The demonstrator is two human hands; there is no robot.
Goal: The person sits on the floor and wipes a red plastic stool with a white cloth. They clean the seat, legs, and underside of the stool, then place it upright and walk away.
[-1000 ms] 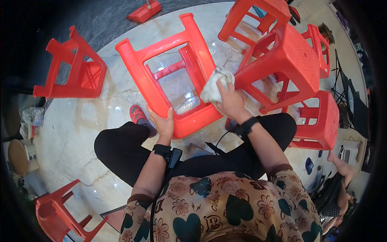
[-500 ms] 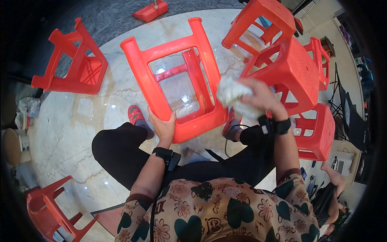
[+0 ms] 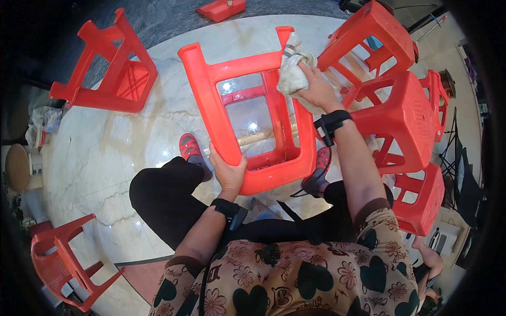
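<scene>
A red plastic stool [image 3: 208, 108] lies tipped over in front of me, its legs pointing away and its frame glossy. My left hand [image 3: 227, 171] grips the stool's near left corner, thumb and fingers wrapped round the rim. In my right hand [image 3: 320, 90] is a bunched whitish cloth [image 3: 293, 71], pressed against the upper part of the stool's right leg. Part of the cloth hangs below my fingers. The stool's far leg on the right is partly covered by the cloth.
Several red stools [image 3: 392, 118] stand close together at the right. Another tipped stool [image 3: 134, 79] lies at the far left, and a red chair [image 3: 55, 258] stands at the near left. A red dustpan [image 3: 221, 9] sits at the far edge of the marble floor [image 3: 100, 174].
My right hand has carried the cloth from beside the stool's right side outward onto its right leg. My left hand keeps its hold. The whole view has shifted slightly.
</scene>
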